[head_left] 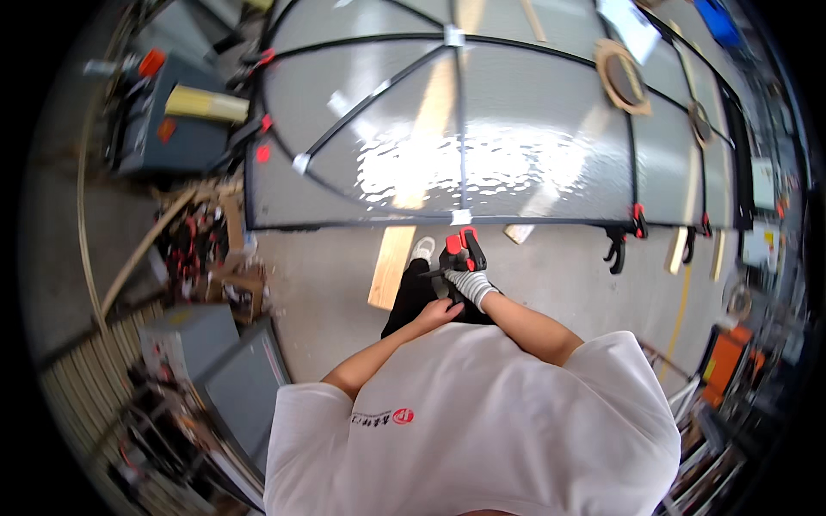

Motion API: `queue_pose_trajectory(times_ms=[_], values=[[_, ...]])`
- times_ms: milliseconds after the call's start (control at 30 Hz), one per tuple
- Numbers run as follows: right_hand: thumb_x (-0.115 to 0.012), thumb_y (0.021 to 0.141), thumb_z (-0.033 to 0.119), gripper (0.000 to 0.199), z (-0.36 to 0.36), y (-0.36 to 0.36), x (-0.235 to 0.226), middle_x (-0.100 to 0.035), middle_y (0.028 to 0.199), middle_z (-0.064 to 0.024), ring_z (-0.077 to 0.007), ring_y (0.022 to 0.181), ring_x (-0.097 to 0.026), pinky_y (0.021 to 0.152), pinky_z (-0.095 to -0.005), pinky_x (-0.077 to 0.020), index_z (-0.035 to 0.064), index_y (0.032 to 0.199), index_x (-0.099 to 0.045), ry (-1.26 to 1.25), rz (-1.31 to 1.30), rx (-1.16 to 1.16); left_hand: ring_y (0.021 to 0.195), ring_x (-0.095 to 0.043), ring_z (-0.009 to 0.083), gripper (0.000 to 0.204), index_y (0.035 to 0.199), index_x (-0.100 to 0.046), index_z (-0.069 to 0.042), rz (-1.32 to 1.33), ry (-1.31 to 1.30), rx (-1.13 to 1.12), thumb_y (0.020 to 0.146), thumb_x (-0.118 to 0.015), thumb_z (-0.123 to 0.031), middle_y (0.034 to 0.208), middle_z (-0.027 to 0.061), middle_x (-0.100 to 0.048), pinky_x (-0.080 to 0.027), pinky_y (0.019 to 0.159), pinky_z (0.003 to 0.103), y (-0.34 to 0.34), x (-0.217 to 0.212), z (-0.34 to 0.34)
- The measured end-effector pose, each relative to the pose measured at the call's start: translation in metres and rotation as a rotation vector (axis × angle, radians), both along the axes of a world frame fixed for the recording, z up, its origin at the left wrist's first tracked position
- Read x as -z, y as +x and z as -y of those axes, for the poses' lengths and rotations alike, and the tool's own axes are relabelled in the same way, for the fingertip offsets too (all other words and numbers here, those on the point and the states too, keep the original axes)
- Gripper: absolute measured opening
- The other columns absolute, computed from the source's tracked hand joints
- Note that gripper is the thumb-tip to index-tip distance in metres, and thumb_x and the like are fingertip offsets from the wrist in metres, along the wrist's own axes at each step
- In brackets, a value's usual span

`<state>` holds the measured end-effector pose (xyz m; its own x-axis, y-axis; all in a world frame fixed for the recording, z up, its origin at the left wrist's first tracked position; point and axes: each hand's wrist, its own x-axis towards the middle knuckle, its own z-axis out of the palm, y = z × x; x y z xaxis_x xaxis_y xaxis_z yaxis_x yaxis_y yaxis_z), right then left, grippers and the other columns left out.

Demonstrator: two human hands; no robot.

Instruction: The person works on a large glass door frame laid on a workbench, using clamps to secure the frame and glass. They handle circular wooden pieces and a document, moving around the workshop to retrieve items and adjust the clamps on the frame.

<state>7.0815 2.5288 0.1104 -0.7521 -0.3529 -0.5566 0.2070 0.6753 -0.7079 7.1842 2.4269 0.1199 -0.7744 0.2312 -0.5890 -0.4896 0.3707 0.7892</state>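
Observation:
A black bar clamp with red pads (454,245) is held upright in front of my body, just short of the near edge of a large glass panel (542,120). My right hand (471,285), in a white-and-grey striped glove, is closed round the clamp's grip. Bare, my left hand (440,313) is closed at the clamp's lower part; its fingertips are small and partly hidden. The panel carries black bars (460,129) in straight and curved lines, with white pieces at the joints. One white joint piece (461,217) lies at the near edge, right beyond the clamp.
Other clamps (616,247) grip the panel's near right edge and its left side. Wooden boards (391,267) jut out beneath the panel. To the left stand a dark grey box (176,120), a carton of red and black clamps (194,245) and a grey cabinet (245,378).

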Motion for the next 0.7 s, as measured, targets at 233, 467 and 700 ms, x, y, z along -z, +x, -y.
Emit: queue_pose_trajectory(times_ms=[233,467,700], values=[[-0.066,0.073,0.012,0.026,-0.064,0.032,-0.003,-0.058,0.087,-0.0049,-0.0176,0.078,-0.056,0.071,-0.031,-0.0471,0.0079,0.095,-0.053,-0.25,0.328,0.902,0.076,-0.06,0.0188,0.039,0.093,-0.056,0.002,0.038,0.088,0.221,0.079,-0.063,-0.034,0.078,0.0121,-0.061,-0.046,0.067,0.032,-0.015,0.009,0.003],[-0.067,0.073,0.013,0.02,-0.11,0.088,0.007,-0.058,0.079,-0.0046,-0.0173,0.069,-0.056,0.064,-0.0313,-0.0479,0.0069,0.088,-0.057,-0.603,0.449,1.591,0.08,-0.058,0.0405,0.041,0.093,-0.052,0.003,-0.252,-0.246,0.701,0.081,-0.054,-0.036,0.082,0.0258,-0.06,-0.046,0.07,0.046,-0.043,-0.014,-0.058],[-0.057,0.077,0.017,0.021,-0.173,0.151,0.0,-0.059,0.079,-0.0057,-0.0166,0.068,-0.061,0.06,-0.0294,-0.0524,0.0063,0.095,-0.056,-0.61,0.51,1.323,0.095,-0.056,0.0365,0.048,0.096,-0.059,0.003,-0.071,-0.546,0.924,0.079,-0.053,-0.041,0.097,0.0244,-0.059,-0.044,0.083,0.043,-0.068,0.004,-0.084]])
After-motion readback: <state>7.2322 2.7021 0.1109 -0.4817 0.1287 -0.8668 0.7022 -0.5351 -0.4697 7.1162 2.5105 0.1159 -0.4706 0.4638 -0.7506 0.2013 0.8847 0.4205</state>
